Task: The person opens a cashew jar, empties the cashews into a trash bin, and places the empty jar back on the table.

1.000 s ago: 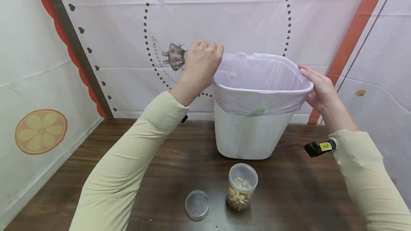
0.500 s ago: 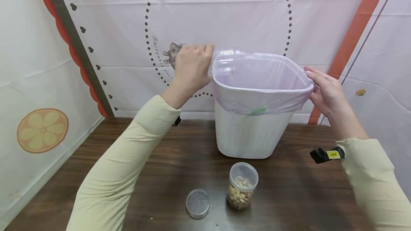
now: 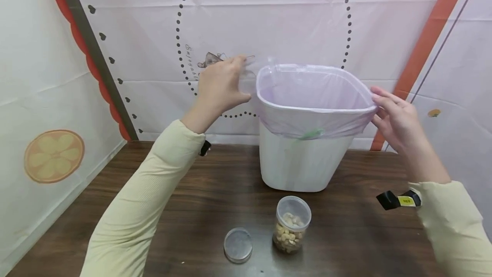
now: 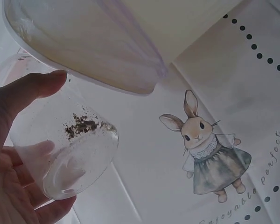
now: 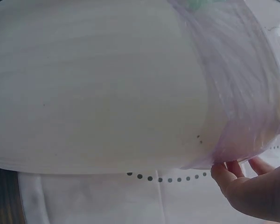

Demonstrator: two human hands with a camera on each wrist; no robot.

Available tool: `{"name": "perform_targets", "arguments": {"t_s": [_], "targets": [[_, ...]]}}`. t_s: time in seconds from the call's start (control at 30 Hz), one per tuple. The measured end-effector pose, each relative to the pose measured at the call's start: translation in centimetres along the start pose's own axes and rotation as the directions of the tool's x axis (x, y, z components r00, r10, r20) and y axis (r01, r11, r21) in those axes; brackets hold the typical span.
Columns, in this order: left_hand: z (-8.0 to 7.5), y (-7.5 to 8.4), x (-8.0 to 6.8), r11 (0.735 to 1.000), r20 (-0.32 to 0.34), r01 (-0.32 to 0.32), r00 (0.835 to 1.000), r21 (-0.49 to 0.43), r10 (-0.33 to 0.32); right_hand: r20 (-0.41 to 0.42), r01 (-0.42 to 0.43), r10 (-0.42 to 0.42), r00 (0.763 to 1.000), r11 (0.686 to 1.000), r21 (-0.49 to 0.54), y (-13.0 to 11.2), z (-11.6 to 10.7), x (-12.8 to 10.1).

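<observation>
On the bench (image 3: 192,208), a loose lid (image 3: 238,245) lies beside an open jar (image 3: 293,225) of nuts. Farther back, the left hand (image 3: 219,86) grips a clear cup (image 4: 67,149) just beside the lined bin (image 3: 303,161), whose liner (image 3: 311,121) the right hand's (image 3: 396,119) relaxed fingers touch.

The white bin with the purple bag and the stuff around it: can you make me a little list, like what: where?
white plastic bin: stands on the dark wooden table, lined with a thin purple bag
left hand: holds a clear plastic cup, tipped, left of the bin's rim
cup: dark crumbs stuck inside
right hand: fingers on the bag at the bin's right edge
clear jar of nuts: upright, lid off
round clear lid: flat, left of the jar
</observation>
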State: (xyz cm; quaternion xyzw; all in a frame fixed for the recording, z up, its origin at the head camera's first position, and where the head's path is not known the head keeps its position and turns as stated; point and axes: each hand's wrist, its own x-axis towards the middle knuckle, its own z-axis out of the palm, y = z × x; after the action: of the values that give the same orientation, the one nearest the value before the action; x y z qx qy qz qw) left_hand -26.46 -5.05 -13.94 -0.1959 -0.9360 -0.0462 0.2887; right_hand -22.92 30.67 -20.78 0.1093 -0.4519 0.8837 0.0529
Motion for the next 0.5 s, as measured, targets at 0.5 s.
{"name": "perform_targets", "arguments": {"t_s": [0.5], "targets": [[-0.2,-2.2,-2.4,0.975,-0.012,0.092,0.995,-0.202,-0.096,0.066,0.069,-0.070,0.995,0.998,0.015,0.7,0.3,-2.4]]}}
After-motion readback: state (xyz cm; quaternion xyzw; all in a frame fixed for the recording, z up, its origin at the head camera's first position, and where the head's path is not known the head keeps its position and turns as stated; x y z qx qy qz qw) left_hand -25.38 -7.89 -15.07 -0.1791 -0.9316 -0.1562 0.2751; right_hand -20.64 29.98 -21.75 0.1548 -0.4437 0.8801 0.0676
